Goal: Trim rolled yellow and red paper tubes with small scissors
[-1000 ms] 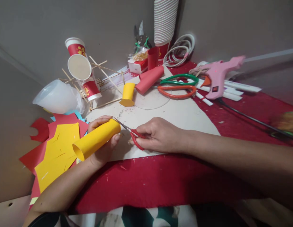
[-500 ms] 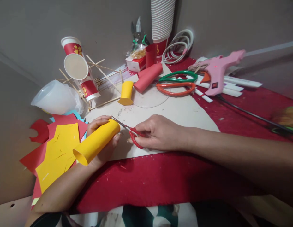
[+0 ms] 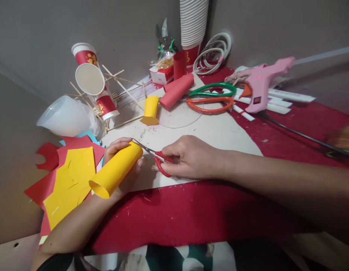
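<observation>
My left hand [image 3: 118, 150] is wrapped round a yellow paper tube [image 3: 116, 169], which lies tilted with its open end toward me at the lower left. My right hand [image 3: 188, 158] grips small red-handled scissors [image 3: 163, 165], whose blades reach the far end of the tube; how far they cut in is hard to see. Just beyond stands a short yellow paper tube [image 3: 150, 110] with a flared edge. Beside it lie red paper tubes [image 3: 178, 90]. Yellow paper [image 3: 70, 177] with slits rests on red sheets by my left forearm.
A pink glue gun [image 3: 259, 82] with its cord lies at the right, near large scissors with green and orange handles [image 3: 211, 105]. Joined paper cups [image 3: 91, 79] and thin wooden sticks [image 3: 122, 88] stand at the left. Behind are stacked cups [image 3: 194, 26] and coiled white tubing [image 3: 212, 56].
The near end of the yellow tube has shifted slightly to the right. Both hands stay almost in place, with the scissors still at the tube's far end.
</observation>
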A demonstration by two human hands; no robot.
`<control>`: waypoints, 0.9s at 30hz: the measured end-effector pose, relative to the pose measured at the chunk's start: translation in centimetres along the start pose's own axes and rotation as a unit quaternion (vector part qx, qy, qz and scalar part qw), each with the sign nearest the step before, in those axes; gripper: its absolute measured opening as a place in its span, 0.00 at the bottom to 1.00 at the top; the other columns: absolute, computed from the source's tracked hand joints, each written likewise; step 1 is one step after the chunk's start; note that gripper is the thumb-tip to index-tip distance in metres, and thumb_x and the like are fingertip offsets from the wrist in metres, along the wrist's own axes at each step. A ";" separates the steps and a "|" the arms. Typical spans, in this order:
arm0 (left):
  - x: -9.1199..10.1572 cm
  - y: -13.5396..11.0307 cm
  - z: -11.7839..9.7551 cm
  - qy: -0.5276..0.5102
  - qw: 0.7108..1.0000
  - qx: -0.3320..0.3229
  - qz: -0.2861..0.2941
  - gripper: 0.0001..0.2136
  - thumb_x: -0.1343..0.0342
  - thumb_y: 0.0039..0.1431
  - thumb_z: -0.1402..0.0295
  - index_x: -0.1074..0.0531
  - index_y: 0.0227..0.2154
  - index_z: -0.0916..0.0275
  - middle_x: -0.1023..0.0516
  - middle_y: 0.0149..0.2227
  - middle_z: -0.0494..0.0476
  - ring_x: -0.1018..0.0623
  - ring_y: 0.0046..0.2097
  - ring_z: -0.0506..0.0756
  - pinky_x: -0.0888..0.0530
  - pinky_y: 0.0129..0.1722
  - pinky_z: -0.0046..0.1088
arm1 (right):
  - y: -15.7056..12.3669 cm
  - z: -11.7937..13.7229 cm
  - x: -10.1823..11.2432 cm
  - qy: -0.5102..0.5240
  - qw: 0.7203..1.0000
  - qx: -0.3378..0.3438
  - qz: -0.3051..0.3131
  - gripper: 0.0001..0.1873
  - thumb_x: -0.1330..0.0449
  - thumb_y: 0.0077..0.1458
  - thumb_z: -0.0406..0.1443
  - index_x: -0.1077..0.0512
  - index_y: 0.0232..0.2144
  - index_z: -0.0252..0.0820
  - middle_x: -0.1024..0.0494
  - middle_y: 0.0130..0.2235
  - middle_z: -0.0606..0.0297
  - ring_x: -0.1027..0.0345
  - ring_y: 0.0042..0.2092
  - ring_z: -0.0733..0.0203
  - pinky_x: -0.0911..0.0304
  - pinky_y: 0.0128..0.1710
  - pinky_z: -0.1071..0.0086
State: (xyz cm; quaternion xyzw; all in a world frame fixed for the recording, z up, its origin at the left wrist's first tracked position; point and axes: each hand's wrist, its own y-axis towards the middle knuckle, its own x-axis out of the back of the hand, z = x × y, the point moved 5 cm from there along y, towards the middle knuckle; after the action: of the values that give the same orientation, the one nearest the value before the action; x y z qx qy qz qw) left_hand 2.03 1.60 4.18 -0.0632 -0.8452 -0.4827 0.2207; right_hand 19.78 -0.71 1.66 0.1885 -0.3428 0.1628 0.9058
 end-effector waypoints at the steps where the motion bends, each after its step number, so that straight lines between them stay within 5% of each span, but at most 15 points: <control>1: 0.0 0.0 0.0 -0.003 1.000 0.000 0.002 0.19 0.34 0.52 0.65 0.33 0.44 0.58 0.25 0.44 0.56 0.23 0.48 0.56 0.27 0.51 0.39 | 0.0 0.0 0.0 -0.002 1.000 -0.001 0.001 0.22 0.46 0.56 0.46 0.38 0.16 0.40 0.35 0.17 0.68 0.51 0.21 0.70 0.57 0.24 0.70; 27: -0.2 0.1 -0.3 0.001 1.000 -0.020 -0.009 0.18 0.36 0.54 0.61 0.34 0.45 0.58 0.26 0.44 0.56 0.23 0.48 0.56 0.27 0.51 0.40 | 0.0 -0.1 0.1 -0.007 1.000 -0.019 0.001 0.23 0.44 0.54 0.47 0.40 0.15 0.40 0.37 0.16 0.69 0.53 0.21 0.70 0.58 0.24 0.70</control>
State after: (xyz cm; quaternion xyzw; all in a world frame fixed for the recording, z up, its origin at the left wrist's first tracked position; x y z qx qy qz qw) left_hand 2.34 1.40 4.27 -0.0594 -0.8358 -0.5012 0.2159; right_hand 19.89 -0.70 1.66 0.1721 -0.3519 0.1556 0.9068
